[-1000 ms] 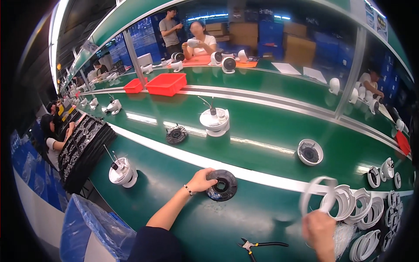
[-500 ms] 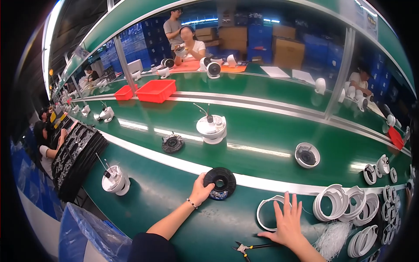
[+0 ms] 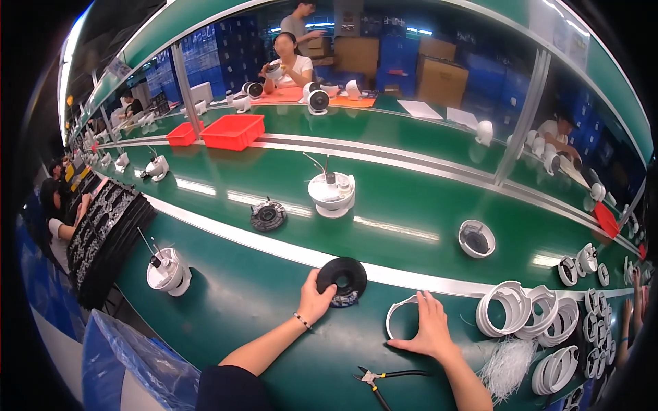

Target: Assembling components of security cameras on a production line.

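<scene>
My left hand [image 3: 319, 299] grips a round black disc [image 3: 351, 274] with a central hole, fingers hidden beneath it and thumb on top. A bit of circuit board shows at the disc's lower edge. To the right, my right hand [image 3: 428, 325] curves around a thin white plastic ring [image 3: 389, 316], thumb at its lower left and fingertips at its upper edge; the palm side hides part of it. Below that hand, cutting pliers [image 3: 373, 376] with black and yellow handles lie spread on the green bench [image 3: 288, 373].
Stacked white rings [image 3: 504, 309] and a bundle of white zip ties [image 3: 508, 364] lie at right. A white housing with wires [image 3: 167, 272] stands at left, near stacked black trays [image 3: 113, 236]. Beyond the pale rail are another housing [image 3: 332, 195], a black part [image 3: 268, 216] and a white cup-shaped part [image 3: 476, 240].
My right hand has gone from spread fingers over the white ring to curling around it. My left hand still holds the black disc. The whole view has shifted slightly.
</scene>
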Tool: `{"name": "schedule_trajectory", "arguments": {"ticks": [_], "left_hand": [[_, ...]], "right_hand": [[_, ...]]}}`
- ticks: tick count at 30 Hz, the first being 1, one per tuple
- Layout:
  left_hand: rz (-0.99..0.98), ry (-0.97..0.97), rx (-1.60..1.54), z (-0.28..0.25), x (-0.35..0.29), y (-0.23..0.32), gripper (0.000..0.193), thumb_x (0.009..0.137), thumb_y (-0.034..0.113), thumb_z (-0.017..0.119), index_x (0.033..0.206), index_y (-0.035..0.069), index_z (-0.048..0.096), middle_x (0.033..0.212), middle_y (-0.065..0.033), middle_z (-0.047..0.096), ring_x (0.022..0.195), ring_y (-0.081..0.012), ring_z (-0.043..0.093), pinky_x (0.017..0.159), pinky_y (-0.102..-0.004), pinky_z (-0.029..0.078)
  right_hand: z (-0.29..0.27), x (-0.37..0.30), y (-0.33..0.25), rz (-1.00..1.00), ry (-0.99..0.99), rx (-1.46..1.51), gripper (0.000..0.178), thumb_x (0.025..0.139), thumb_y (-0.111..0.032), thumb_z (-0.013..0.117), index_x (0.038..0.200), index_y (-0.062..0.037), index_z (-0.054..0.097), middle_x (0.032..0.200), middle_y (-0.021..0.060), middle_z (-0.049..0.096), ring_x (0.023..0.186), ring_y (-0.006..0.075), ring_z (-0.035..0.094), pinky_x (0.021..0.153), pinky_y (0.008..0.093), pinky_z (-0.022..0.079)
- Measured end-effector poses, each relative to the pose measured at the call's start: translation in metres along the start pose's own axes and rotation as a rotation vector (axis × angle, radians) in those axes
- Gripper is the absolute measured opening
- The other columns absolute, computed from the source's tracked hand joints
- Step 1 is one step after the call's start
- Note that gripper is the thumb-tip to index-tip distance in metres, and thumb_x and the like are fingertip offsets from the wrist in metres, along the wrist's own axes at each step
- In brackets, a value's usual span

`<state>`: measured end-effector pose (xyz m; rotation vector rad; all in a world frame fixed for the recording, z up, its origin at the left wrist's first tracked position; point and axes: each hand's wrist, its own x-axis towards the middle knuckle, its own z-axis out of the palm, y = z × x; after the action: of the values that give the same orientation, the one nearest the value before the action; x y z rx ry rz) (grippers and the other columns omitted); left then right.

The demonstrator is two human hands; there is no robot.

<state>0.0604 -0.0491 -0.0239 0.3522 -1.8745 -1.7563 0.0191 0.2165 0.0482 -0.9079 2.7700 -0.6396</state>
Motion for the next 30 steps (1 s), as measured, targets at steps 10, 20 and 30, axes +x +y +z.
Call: {"name": "schedule_trajectory", "arguments": {"ticks": [10,20,30], "left_hand": [[-0.132,-0.126,-0.168,0.003,-0.008,0.012,0.019,0.079,0.004,0.058,0.095,0.000,0.048,0.089,-0.0055,0.058,0.080,-0.0088,0.055,0.070,-0.0232,0.045],[-0.230,-0.246,-0.378,0.023,-0.033,0.020,0.045,0.076,-0.008,0.056,0.117,0.000,0.040,0.108,-0.0058,0.054,0.095,-0.0114,0.052,0.080,-0.0244,0.044],[-0.664,-0.494,-0.746,0.026,-0.052,0.029,0.048,0.072,-0.008,0.052,0.118,0.002,0.042,0.115,-0.0080,0.051,0.107,-0.0195,0.048,0.094,-0.0352,0.038]], "right_hand": [[0.005,-0.012,-0.019,0.045,0.131,-0.209,0.109,0.049,-0.054,0.075,0.128,0.0039,0.026,0.132,0.0254,0.025,0.122,0.0419,0.023,0.095,0.0535,0.023],[0.025,0.008,0.008,-0.116,0.369,0.843,0.092,0.056,-0.025,0.075,0.130,-0.0007,0.027,0.128,0.0187,0.035,0.117,0.0295,0.036,0.098,0.0371,0.030],[0.035,0.001,0.003,0.180,-0.079,1.866,0.089,0.065,-0.064,0.053,0.130,-0.0076,0.029,0.130,0.0194,0.035,0.118,0.0314,0.037,0.094,0.0468,0.033]]}}
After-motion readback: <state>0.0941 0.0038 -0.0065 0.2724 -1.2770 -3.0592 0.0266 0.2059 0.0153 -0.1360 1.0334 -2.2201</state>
